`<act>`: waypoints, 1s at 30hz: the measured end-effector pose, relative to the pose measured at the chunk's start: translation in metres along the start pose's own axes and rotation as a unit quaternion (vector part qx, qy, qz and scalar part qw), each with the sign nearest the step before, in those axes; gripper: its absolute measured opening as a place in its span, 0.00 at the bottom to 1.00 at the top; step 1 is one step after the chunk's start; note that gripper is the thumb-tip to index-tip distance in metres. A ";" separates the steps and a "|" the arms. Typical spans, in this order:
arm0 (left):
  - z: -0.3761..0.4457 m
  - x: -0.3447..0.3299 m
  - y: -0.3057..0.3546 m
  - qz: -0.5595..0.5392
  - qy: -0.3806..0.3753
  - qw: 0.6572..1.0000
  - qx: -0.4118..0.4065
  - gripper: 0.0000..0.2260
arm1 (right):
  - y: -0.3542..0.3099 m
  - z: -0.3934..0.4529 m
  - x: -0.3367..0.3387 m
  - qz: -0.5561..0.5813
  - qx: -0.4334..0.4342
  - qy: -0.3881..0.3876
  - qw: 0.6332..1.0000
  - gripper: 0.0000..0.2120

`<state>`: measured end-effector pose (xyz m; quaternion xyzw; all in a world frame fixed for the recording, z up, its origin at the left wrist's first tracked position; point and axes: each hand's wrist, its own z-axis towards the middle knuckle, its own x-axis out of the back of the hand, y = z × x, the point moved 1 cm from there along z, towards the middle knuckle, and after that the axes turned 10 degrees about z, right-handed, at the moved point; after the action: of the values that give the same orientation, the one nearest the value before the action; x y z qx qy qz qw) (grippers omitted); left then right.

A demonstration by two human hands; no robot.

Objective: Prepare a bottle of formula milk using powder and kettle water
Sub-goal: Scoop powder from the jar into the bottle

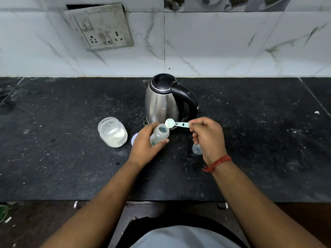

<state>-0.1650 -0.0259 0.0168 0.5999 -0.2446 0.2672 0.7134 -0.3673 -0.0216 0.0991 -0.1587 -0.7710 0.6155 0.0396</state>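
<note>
Pale-green scoop (176, 124) pinched by right hand (208, 136) fingers, handle running left-right, bowl just above-right of open bottle (160, 134) mouth; left hand (146, 145) wraps bottle.

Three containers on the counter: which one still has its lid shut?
The steel kettle at the back, its black lid down. The powder jar stands open on the left, and the baby bottle in the left hand is uncapped.

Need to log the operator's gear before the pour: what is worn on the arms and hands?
Both forearms are bare, with no sleeves in view. The left hand wears nothing: no glove, ring or watch shows. The right hand is also ungloved; a red thread band, wound several times, circles its wrist.
</note>
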 end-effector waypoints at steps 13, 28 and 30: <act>0.004 0.029 -0.011 0.028 0.010 0.999 -0.020 0.26 | 0.001 -0.012 -0.042 -0.249 0.277 -0.087 0.924 0.05; 0.008 0.043 -0.013 0.018 0.009 1.000 -0.018 0.27 | -0.019 -0.006 -0.047 -0.456 0.495 -0.234 0.701 0.08; 0.008 0.043 -0.012 0.017 0.008 1.000 -0.019 0.27 | -0.023 -0.005 -0.045 -0.462 0.491 -0.243 0.697 0.08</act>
<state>-0.1258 -0.0320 0.0382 0.5792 -0.2541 0.2799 0.7222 -0.3280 -0.0349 0.1286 0.4146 -0.3181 0.8283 0.2021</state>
